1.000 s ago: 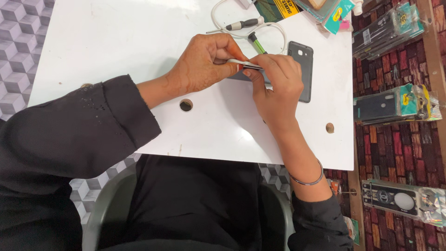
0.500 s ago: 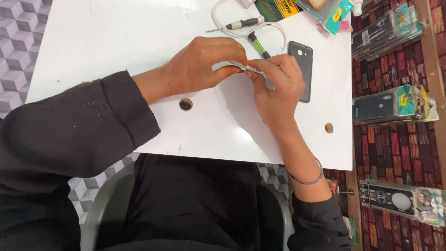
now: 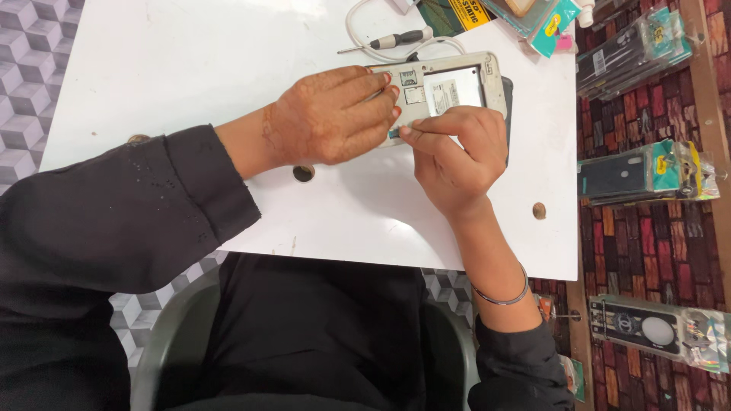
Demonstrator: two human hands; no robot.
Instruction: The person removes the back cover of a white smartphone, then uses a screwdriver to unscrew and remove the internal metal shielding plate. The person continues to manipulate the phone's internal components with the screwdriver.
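Observation:
A phone [image 3: 455, 84] with its back removed lies on the white table [image 3: 190, 68], its inner parts facing up inside a pale frame. My left hand [image 3: 327, 114] rests over the phone's left end, fingers laid across it. My right hand [image 3: 457, 152] is at the phone's near edge, thumb and forefinger pinched on a small teal piece [image 3: 395, 132] against the frame. A dark back cover [image 3: 508, 95] shows just beyond the phone's right side.
A black-handled screwdriver [image 3: 396, 39] and a white cable [image 3: 355, 34] lie behind the phone. Coloured packets [image 3: 548, 19] crowd the top right corner. Packaged phone cases [image 3: 647, 171] lie right of the table. Two round holes [image 3: 303, 173] mark the tabletop.
Earlier both hands held the phone edge-on above the table beside the dark cover. Now it lies flat with its open back up, the left hand across it and the right pinching at its edge.

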